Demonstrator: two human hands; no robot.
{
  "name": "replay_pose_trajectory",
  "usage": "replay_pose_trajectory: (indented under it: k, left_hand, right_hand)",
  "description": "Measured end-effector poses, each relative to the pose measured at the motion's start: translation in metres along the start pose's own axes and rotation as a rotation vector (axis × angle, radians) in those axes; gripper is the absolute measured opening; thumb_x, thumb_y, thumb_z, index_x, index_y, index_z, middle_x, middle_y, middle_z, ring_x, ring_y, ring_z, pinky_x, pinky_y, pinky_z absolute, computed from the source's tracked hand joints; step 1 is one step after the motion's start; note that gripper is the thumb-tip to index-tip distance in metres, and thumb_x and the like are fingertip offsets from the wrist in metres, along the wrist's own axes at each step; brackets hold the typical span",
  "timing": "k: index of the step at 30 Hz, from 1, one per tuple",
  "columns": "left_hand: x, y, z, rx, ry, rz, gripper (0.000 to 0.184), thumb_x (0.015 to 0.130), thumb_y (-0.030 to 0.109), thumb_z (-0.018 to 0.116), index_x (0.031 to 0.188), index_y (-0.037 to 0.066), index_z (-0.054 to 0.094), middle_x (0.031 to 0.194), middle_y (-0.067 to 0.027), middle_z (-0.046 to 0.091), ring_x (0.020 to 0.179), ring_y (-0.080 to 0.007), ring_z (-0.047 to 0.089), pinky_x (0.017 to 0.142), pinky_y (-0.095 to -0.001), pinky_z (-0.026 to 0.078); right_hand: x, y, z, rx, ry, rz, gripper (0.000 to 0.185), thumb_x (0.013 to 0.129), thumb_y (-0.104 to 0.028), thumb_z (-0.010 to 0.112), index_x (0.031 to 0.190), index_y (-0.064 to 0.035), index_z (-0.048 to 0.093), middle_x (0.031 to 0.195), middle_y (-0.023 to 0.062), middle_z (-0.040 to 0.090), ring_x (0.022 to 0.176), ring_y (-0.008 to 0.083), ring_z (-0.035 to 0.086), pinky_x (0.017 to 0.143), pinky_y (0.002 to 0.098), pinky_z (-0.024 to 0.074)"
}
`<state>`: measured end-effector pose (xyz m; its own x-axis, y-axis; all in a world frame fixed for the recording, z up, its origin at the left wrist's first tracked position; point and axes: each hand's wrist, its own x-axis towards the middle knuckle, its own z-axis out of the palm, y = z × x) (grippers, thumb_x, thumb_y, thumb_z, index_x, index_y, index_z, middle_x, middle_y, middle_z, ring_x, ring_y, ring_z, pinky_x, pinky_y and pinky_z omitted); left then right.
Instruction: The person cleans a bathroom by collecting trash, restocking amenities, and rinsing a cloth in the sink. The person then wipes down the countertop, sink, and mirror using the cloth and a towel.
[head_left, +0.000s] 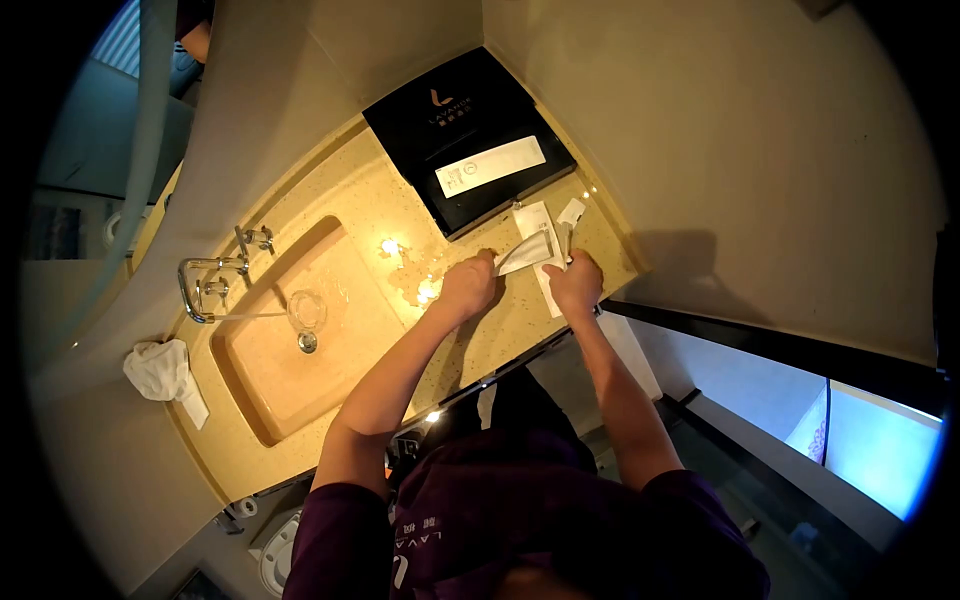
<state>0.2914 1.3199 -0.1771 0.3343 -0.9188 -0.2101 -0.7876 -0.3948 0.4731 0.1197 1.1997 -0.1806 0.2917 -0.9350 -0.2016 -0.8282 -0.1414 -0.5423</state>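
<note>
My left hand (468, 288) is closed on the near end of a flat white packet (524, 254), which points to the right toward my other hand. My right hand (577, 284) is closed around a slim pale item (565, 240) standing up from its fingers; its kind cannot be made out. Under both lies a long white paper sleeve (532, 216) on the counter. A small white piece (572, 211) shows just beyond my right hand.
A black box (420, 140) printed LAVANDE stands behind my hands, with a white printed packet (490, 166) on it. To the left are a sink (270, 400), a wall tap (215, 264) with running water, and a crumpled white cloth (160, 370). Water wets the stone counter (390, 210).
</note>
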Motion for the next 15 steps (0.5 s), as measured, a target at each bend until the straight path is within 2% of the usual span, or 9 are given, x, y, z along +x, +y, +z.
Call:
replay_pose_trajectory:
  k: [2,4,5,8,9,10,12,13,15]
  left_hand:
    - [-0.014,-0.009,-0.002,-0.042,0.048,0.021,0.019,0.096,0.018,0.058,0.106,0.002,0.058,0.085,-0.0208,0.07,0.072,-0.036,0.069,0.064,-0.0443,0.055]
    - [-0.037,-0.002,-0.033,-0.958,-0.399,-0.428,0.024,0.1,0.027,0.061,0.103,0.003,0.06,0.077,-0.0084,0.064,0.063,-0.0174,0.061,0.054,-0.0312,0.049]
    - [-0.05,-0.002,-0.039,-1.102,-0.359,-0.526,0.029,0.102,0.031,0.06,0.109,0.003,0.06,0.077,0.0017,0.054,0.067,-0.0067,0.051,0.054,-0.0218,0.046]
    - [-0.085,-0.014,-0.041,-1.48,-0.226,-0.607,0.021,0.103,0.024,0.059,0.105,0.004,0.062,0.081,0.002,0.056,0.068,-0.0074,0.051,0.053,-0.0192,0.043]
    - [-0.093,-0.013,-0.038,-1.557,-0.129,-0.647,0.019,0.102,0.021,0.059,0.106,0.003,0.063,0.085,-0.0006,0.059,0.071,-0.0083,0.055,0.052,-0.02,0.044]
    - [-0.1,-0.015,-0.036,-1.571,-0.084,-0.666,0.031,0.101,0.021,0.059,0.124,0.0,0.06,0.095,-0.0062,0.067,0.074,-0.0124,0.063,0.059,-0.0243,0.051]
    - [-0.113,-0.034,-0.021,-1.637,-0.069,-0.622,0.043,0.101,0.03,0.059,0.133,0.001,0.057,0.11,-0.0099,0.069,0.09,-0.0162,0.068,0.072,-0.0282,0.055]
    - [-0.118,-0.038,-0.021,-1.637,-0.052,-0.628,0.043,0.101,0.03,0.059,0.133,0.001,0.057,0.11,-0.0099,0.069,0.09,-0.0162,0.068,0.072,-0.0282,0.055]
    - [-0.125,-0.034,-0.027,-1.859,0.098,-0.722,0.056,0.1,0.046,0.059,0.137,0.003,0.053,0.113,-0.0112,0.067,0.091,-0.0159,0.066,0.068,-0.0303,0.055]
  right_hand:
    - [-0.001,-0.004,-0.007,0.006,-0.104,0.009,0.033,0.077,-0.022,0.085,0.095,0.0009,0.071,0.086,0.0198,0.073,0.082,0.0342,0.071,0.074,0.0414,0.0535]
    - [-0.02,-0.012,-0.019,0.357,-0.378,0.052,0.028,0.082,-0.024,0.081,0.092,0.0013,0.074,0.083,0.0152,0.074,0.077,0.0241,0.072,0.07,0.0369,0.0544]
    - [-0.029,-0.002,-0.007,0.549,-0.489,0.056,0.031,0.088,-0.028,0.076,0.1,0.0008,0.074,0.085,0.0101,0.074,0.076,0.0152,0.069,0.068,0.0312,0.0529]
    - [-0.061,-0.035,-0.009,0.709,-0.715,0.015,0.032,0.09,-0.028,0.074,0.105,0.0007,0.073,0.087,0.0083,0.074,0.076,0.0129,0.067,0.068,0.0308,0.0527]
    - [-0.069,-0.043,0.003,0.664,-0.755,-0.01,0.037,0.093,-0.032,0.069,0.108,0.0017,0.071,0.09,0.0144,0.074,0.079,0.0202,0.07,0.072,0.035,0.0537]
    - [-0.075,-0.049,0.016,0.666,-0.773,-0.017,0.037,0.093,-0.032,0.069,0.108,0.0017,0.071,0.09,0.0144,0.074,0.079,0.0202,0.07,0.072,0.035,0.0537]
    - [-0.08,-0.066,0.037,0.435,-0.693,-0.231,0.033,0.095,-0.03,0.067,0.102,0.0013,0.071,0.084,0.0123,0.071,0.073,0.0184,0.067,0.067,0.0358,0.0515]
    - [-0.078,-0.075,0.042,0.264,-0.674,-0.308,0.037,0.095,-0.036,0.065,0.102,0.0002,0.069,0.083,0.0189,0.069,0.072,0.0284,0.068,0.069,0.0407,0.0524]
    - [-0.08,-0.095,0.04,0.152,-0.663,-0.375,0.038,0.095,-0.036,0.064,0.101,0.0011,0.068,0.083,0.0211,0.069,0.074,0.0327,0.068,0.07,0.0426,0.0531]
